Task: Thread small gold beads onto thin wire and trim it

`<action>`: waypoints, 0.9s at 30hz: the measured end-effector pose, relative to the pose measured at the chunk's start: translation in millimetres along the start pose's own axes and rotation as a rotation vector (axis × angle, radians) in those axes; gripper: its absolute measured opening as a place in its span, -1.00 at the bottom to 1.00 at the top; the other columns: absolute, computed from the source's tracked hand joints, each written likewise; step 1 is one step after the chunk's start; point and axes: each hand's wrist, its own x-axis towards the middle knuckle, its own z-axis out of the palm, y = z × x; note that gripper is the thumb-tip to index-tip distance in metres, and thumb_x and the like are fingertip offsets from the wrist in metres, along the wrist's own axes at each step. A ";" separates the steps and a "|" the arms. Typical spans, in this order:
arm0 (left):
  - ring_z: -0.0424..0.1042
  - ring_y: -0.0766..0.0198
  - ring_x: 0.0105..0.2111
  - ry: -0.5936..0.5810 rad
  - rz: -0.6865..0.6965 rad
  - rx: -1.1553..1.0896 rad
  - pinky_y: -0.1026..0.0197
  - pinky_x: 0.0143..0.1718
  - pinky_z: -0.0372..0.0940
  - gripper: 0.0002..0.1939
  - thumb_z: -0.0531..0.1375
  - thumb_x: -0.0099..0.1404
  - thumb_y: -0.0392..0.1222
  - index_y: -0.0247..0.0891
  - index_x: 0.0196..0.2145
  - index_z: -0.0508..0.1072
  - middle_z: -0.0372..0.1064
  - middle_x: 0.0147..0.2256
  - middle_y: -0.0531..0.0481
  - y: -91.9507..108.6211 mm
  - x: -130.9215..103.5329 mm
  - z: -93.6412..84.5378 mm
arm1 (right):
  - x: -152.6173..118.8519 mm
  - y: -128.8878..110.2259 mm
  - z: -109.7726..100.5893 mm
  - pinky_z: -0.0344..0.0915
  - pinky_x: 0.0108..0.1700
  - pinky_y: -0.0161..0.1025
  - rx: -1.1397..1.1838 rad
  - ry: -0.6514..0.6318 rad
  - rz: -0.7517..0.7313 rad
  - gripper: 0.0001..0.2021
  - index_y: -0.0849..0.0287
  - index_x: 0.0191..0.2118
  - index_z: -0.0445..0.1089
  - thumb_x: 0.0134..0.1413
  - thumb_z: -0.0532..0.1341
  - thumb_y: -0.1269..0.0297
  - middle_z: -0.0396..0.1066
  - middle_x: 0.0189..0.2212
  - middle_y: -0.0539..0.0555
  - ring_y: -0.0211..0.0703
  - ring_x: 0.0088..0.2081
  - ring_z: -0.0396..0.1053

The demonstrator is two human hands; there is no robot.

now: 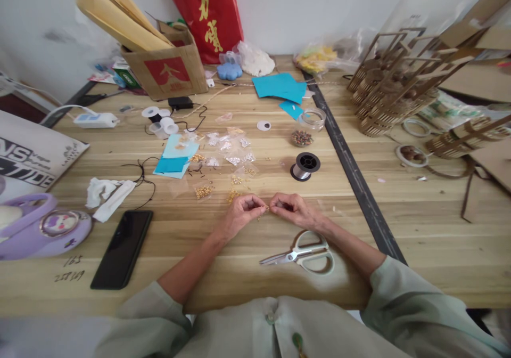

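1. Phone (pixel 121 249): flat on the tabletop (pixel 223 283), apart from the left forearm; bare wood between.
2. Bag of gold-coloured beads (pixel 203 192): left of the hands. Contents judged light and liable to scatter if brushed.
3. Left hand (pixel 244 215): thumb and forefinger closed in a pinch on the small gold-coloured piece.
4. Small gold-coloured piece (pixel 267 208): between the two hands' fingertips, exact shape too small to tell. Judged very light, stiff, smooth and easily dropped; a fingertip hold on its rim suits best. Squeezing hard may bend it.
5. Scissors (pixel 295 254): between the forearms, on the body side of the hands, points to the left. They limit room for drawing back.
6. Right hand (pixel 294 210): fingers closed together at the piece's right side; whether they grip it cannot be told.
7. Spool (pixel 305 167): upright beyond the right hand, limiting forward reach there.
8. Dark strip (pixel 353 169): runs slantwise right of the right hand, wood between.
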 end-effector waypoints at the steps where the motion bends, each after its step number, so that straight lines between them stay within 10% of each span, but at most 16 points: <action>1: 0.31 0.38 -0.48 0.007 -0.003 -0.017 0.32 -0.40 0.20 -0.80 0.32 0.02 -0.16 -0.36 -0.46 0.45 0.37 -0.52 0.04 -1.0 0.4 -0.1 | 0.4 0.8 0.4 -0.04 -0.52 -0.38 -0.006 0.009 -0.018 -0.73 0.26 -0.33 0.33 0.18 0.11 0.12 0.11 -0.61 -0.10 -0.37 -0.56 0.01; 20: 0.35 0.37 -0.48 -0.036 -0.017 -0.062 0.31 -0.40 0.23 -0.82 0.33 0.01 -0.19 -0.35 -0.43 0.49 0.44 -0.49 0.01 -8.7 2.9 -1.8 | 0.7 9.8 0.2 0.05 -0.46 -0.40 -0.196 0.059 -0.081 -0.83 0.25 -0.30 0.34 0.19 0.08 0.26 0.24 -0.54 -0.06 -0.36 -0.54 0.10; 27: 0.35 0.37 -0.50 -0.007 -0.024 -0.084 0.31 -0.41 0.25 -0.80 0.34 -0.01 -0.16 -0.35 -0.46 0.49 0.45 -0.51 0.00 -8.6 4.3 -3.4 | 1.7 1.5 -11.5 0.03 -0.45 -0.36 0.011 -0.111 0.033 -0.70 0.28 -0.30 0.39 0.20 0.08 0.12 0.20 -0.54 -0.04 -0.33 -0.49 0.10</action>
